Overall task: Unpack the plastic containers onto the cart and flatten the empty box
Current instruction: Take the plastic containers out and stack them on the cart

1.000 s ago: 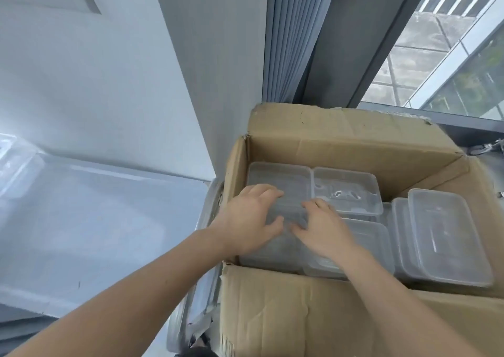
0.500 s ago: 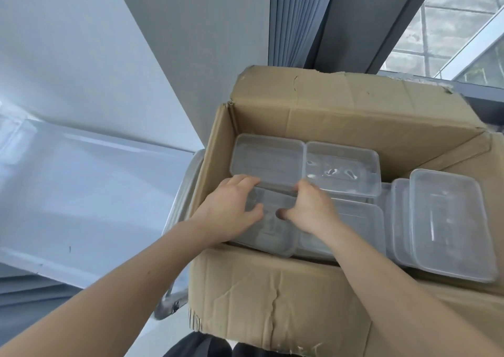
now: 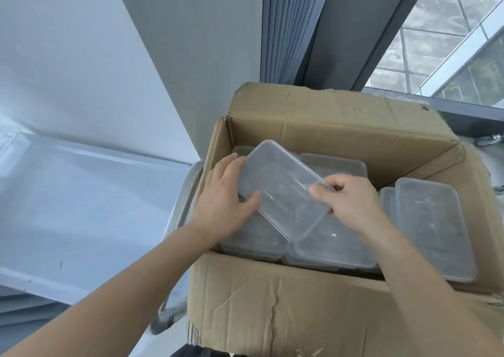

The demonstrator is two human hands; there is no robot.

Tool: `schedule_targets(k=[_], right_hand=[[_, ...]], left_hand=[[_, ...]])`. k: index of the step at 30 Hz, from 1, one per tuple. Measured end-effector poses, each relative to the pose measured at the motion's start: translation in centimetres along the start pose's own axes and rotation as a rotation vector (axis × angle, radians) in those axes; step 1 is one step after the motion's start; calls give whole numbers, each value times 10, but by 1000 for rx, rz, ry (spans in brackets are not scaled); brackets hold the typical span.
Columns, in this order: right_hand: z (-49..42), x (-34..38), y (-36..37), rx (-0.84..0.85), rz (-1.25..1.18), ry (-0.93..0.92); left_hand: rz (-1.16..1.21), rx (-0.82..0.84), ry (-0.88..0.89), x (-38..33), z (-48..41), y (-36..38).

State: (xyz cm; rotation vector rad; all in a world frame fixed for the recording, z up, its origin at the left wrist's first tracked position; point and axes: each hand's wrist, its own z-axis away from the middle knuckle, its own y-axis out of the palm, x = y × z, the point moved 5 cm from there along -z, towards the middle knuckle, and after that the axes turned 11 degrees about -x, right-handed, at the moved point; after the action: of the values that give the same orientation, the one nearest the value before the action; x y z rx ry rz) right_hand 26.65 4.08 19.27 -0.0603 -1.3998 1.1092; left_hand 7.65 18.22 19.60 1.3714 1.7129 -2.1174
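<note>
Lifted since a moment ago, one clear plastic container [image 3: 283, 193] now sits above the rest between my hands. Before, both hands lay low on the stacks inside the box.

Nearest me, my two bare forearms reach in from the bottom edge, over the creased near wall of the cardboard box [image 3: 272, 302]. My left hand [image 3: 223, 206] grips the container's left side, with the thumb laid on its top face near the lower corner and the fingers wrapped behind the far long edge. My right hand [image 3: 351, 204] pinches the opposite long edge, thumb on top and the other fingers curled under it. The container lies slantwise across the box, tilted, its far-left corner highest and its near corner dipping towards me.

Under it the stacked containers [image 3: 327, 250] fill the left and middle of the box. Another stack [image 3: 433, 225] lies lengthwise along the right side, just beside my right wrist. One more [image 3: 335, 165] shows past my knuckles, against the far wall.

Left of the box a bent metal tube [image 3: 177, 220] runs alongside it, and beyond that lies a pale flat surface [image 3: 81, 206]. Past the upright far flap stand a grey pleated curtain [image 3: 286, 29] and a window [image 3: 450, 43].
</note>
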Motion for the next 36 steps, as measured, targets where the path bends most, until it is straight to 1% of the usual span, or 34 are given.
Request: schedule_targets(k=[1, 3, 4, 6, 8, 10, 12, 15, 16, 19, 21, 22, 24, 29, 33, 34, 36], right_hand=[[5, 1, -5, -46, -98, 38], [19, 6, -7, -103, -225, 63], [26, 8, -5, -119, -255, 52], [41, 12, -1, -140, -315, 30], [51, 14, 5, -150, -384, 30], [52, 14, 12, -147, -418, 42], [45, 16, 20, -111, -386, 30], [15, 19, 31, -62, -278, -26], [1, 20, 34, -49, -198, -61], [-50, 16, 58, -25, 186, -248], [-73, 12, 80, 92, 431, -319], [-79, 12, 91, 153, 516, -357], [-83, 15, 107, 224, 633, -450], [-80, 30, 111, 176, 864, -480], [-69, 32, 113, 195, 937, -550], [-65, 30, 115, 206, 897, -560], [-57, 28, 117, 272, 734, -515]], left_hand=[[70, -18, -43, -1, -1, -2], [302, 9, -178, -4, -3, -1], [424, 14, -238, -7, -3, 0], [608, -45, -293, -11, -2, 0], [749, -94, -357, -13, 0, -2], [858, -81, -436, -9, -1, 0], [848, -46, -440, -8, -2, -2], [811, -90, -438, -5, -5, -12], [812, -109, -435, -4, -6, -16], [803, -152, -427, 3, -10, -24], [779, -158, -428, 7, -10, -27], [777, -156, -431, 7, -10, -27], [775, -143, -423, 8, -10, -27], [778, -148, -444, 11, -14, -28], [783, -138, -434, 11, -16, -27], [788, -136, -433, 11, -15, -28], [804, -137, -442, 11, -14, -29]])
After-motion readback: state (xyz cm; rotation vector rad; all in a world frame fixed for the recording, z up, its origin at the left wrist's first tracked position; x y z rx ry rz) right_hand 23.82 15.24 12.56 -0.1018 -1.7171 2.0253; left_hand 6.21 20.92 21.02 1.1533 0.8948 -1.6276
